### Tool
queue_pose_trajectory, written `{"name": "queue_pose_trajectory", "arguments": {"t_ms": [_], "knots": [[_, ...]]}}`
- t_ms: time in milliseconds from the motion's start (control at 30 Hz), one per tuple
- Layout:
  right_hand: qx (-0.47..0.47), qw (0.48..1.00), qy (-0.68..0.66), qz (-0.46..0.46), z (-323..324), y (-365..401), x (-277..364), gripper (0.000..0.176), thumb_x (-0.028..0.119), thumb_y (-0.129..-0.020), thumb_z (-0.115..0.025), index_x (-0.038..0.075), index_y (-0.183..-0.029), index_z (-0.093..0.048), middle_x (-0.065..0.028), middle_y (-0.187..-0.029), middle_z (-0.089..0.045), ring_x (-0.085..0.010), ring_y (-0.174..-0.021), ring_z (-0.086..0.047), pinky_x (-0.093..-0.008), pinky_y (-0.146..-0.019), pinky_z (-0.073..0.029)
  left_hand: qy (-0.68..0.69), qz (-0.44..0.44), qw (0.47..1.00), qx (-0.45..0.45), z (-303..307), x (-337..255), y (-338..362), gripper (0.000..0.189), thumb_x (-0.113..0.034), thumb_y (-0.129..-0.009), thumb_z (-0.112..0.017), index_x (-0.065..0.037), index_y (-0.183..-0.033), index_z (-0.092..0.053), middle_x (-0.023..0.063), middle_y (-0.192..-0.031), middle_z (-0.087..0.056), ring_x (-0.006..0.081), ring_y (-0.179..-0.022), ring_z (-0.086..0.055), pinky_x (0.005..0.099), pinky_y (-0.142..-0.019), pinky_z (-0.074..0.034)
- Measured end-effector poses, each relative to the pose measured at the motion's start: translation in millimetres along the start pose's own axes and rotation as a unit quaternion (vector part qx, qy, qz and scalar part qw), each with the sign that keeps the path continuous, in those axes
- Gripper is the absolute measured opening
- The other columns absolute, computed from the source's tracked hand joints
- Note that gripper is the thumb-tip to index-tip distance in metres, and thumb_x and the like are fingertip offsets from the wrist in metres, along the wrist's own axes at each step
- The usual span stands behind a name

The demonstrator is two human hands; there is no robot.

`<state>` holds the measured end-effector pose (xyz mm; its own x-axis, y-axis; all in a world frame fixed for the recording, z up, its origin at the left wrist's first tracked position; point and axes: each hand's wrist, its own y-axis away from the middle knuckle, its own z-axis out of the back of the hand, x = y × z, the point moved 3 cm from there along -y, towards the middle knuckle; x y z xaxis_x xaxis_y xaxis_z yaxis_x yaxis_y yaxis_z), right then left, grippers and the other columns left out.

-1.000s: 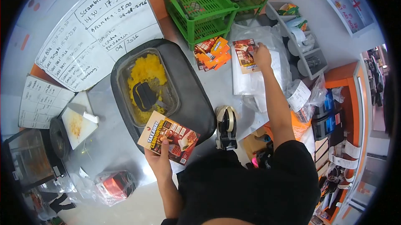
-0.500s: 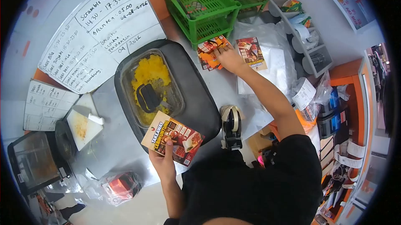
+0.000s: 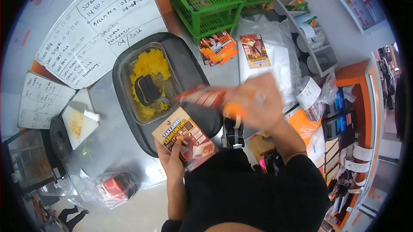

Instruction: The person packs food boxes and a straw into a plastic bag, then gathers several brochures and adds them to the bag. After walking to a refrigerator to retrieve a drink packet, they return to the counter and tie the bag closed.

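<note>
My left hand (image 3: 173,159) holds a printed card (image 3: 185,139) with "TAKEAWAY" lettering, its thumb on the front, near the lower edge of a black food warmer (image 3: 202,105). Blurred by motion, my right hand (image 3: 260,100) grips a red and orange card (image 3: 206,97), tilted above the warmer's right side. In the warmer, yellow scrambled egg (image 3: 152,66) lies in a pan with a black-handled utensil (image 3: 146,90). A pile of orange cards (image 3: 218,49) lies below the green baskets, and another takeaway card (image 3: 254,51) rests on white plastic.
Green baskets (image 3: 206,6) stand at the back. A tape dispenser (image 3: 233,134) sits by the counter's front edge. At left are a cutting board (image 3: 76,122) with a knife (image 3: 91,115) and a plastic-wrapped red packet (image 3: 117,187). A grey organizer (image 3: 320,53) stands at right.
My right hand has come back from the orange card pile toward my body, now carrying a card. My left hand still holds its card. The view has shifted slightly.
</note>
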<state>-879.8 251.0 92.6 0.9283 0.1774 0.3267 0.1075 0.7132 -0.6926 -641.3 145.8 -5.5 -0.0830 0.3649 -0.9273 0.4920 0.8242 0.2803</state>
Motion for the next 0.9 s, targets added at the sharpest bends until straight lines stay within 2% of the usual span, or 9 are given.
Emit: {"name": "queue_pose_trajectory", "arguments": {"t_ms": [200, 267, 333, 400, 433, 500, 667, 733, 900], "knots": [[0.175, 0.982, -0.026, 0.071, -77, 50, 87, 0.032, 0.024, -0.075, -0.065, 0.013, -0.105, -0.066, 0.0017, -0.103, -0.061, -0.0157, -0.091, -0.057, -0.0352, -0.076, -0.039, 0.231, 0.083, 0.969, -0.037, -6, 0, 9, 0.037, -0.004, -0.098, -0.045, -0.001, -0.134, -0.040, 0.0109, -0.120, -0.059, 0.0179, -0.101, -0.062, 0.0309, -0.086, -0.051], [0.198, 0.968, -0.140, 0.066, -75, 46, 79, 0.030, 0.022, -0.074, -0.067, 0.013, -0.103, -0.067, 0.0006, -0.103, -0.062, -0.0166, -0.093, -0.058, -0.0353, -0.078, -0.040, 0.124, 0.070, 0.987, -0.069, -3, 5, 6, 0.036, -0.004, -0.097, -0.048, 0.000, -0.132, -0.042, 0.0102, -0.118, -0.060, 0.0169, -0.102, -0.062, 0.0312, -0.086, -0.050], [0.199, 0.940, -0.276, 0.009, -63, 24, 45, 0.022, 0.018, -0.073, -0.073, 0.012, -0.094, -0.068, -0.0028, -0.098, -0.065, -0.0207, -0.092, -0.061, -0.0350, -0.077, -0.045, 0.032, -0.006, 0.997, -0.077, 6, 10, 5, 0.032, -0.009, -0.095, -0.058, -0.004, -0.125, -0.047, 0.0042, -0.105, -0.062, 0.0110, -0.083, -0.064, 0.0247, -0.065, -0.055], [0.094, 0.978, -0.173, -0.075, -76, 16, -26, 0.009, 0.010, -0.077, -0.068, 0.008, -0.085, -0.065, -0.0073, -0.087, -0.064, -0.0264, -0.077, -0.061, -0.0374, -0.068, -0.050, 0.041, -0.010, 0.996, -0.082, 10, 5, 7, 0.034, -0.005, -0.092, -0.060, -0.004, -0.124, -0.048, 0.0037, -0.103, -0.063, 0.0091, -0.081, -0.062, 0.0238, -0.063, -0.054], [0.051, 0.993, -0.055, -0.094, -87, 13, -67, 0.012, 0.016, -0.081, -0.065, 0.007, -0.088, -0.064, -0.0110, -0.082, -0.061, -0.0308, -0.085, -0.060, -0.0425, -0.072, -0.050, 0.041, -0.013, 0.995, -0.088, 11, 2, 7, 0.034, -0.005, -0.092, -0.061, -0.003, -0.123, -0.048, 0.0039, -0.102, -0.063, 0.0091, -0.080, -0.061, 0.0239, -0.064, -0.054], [0.130, 0.982, 0.080, -0.112, -122, 24, -142, 0.015, 0.017, -0.081, -0.065, 0.005, -0.091, -0.065, -0.0121, -0.089, -0.060, -0.0304, -0.092, -0.060, -0.0421, -0.073, -0.052, 0.039, -0.035, 0.995, -0.087, 18, 1, 6, 0.035, -0.003, -0.090, -0.063, -0.002, -0.122, -0.048, 0.0037, -0.100, -0.063, 0.0096, -0.080, -0.061, 0.0244, -0.068, -0.051], [0.210, 0.951, 0.198, -0.110, -170, 45, -173, 0.019, 0.017, -0.080, -0.064, 0.003, -0.092, -0.065, -0.0112, -0.099, -0.059, -0.0286, -0.096, -0.060, -0.0400, -0.075, -0.055, 0.022, -0.067, 0.990, -0.124, 21, -11, 7, 0.039, 0.004, -0.088, -0.063, -0.001, -0.123, -0.047, 0.0050, -0.100, -0.062, 0.0092, -0.081, -0.060, 0.0232, -0.069, -0.049], [0.212, 0.948, 0.207, -0.117, -174, 41, -177, 0.018, 0.016, -0.080, -0.063, 0.003, -0.091, -0.065, -0.0103, -0.100, -0.059, -0.0283, -0.097, -0.060, -0.0394, -0.076, -0.055, 0.013, -0.036, 0.993, -0.113, 25, -9, 9, 0.045, 0.002, -0.086, -0.067, 0.002, -0.125, -0.044, 0.0103, -0.113, -0.061, 0.0146, -0.099, -0.061, 0.0297, -0.086, -0.050], [0.248, 0.932, 0.254, -0.078, -182, 50, -179, 0.012, 0.011, -0.082, -0.055, 0.003, -0.085, -0.063, -0.0108, -0.095, -0.059, -0.0296, -0.094, -0.060, -0.0411, -0.074, -0.055, 0.063, -0.040, 0.991, -0.108, 15, -11, 9, 0.042, 0.002, -0.087, -0.067, 0.001, -0.123, -0.046, 0.0079, -0.107, -0.062, 0.0139, -0.093, -0.062, 0.0283, -0.084, -0.050]]}}
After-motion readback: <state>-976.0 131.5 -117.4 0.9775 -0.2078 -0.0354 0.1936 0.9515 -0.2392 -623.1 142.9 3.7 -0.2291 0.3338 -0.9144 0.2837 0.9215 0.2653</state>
